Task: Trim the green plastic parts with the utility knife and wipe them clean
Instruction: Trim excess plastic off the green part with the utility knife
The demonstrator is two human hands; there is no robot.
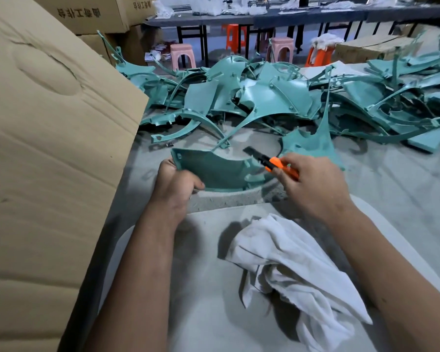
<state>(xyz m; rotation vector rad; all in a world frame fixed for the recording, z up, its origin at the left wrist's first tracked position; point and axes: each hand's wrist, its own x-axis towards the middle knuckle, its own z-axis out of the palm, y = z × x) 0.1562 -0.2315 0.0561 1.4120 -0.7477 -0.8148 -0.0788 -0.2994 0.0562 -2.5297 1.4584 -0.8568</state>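
The left hand (174, 185) grips the near-left corner of a curved green plastic part (214, 171), thumb curled over its lower edge, holding it up off the counter (391, 179). The right hand (313, 184) is wrapped round the orange utility knife (272, 165), whose dark blade points up and left, over the part's right end and its upper edge. The part looks like a thin moulded shell: light, fairly stiff but likely to flex under the blade, with a smooth face that could slip, so a firm hold at the thick corner, well away from the cutting edge, seems the sound place. A white cloth (292, 270) lies crumpled below the hands, near the forearms. Beyond lies a heap of similar green parts (272, 97), and a cardboard box (48, 138) stands at left.
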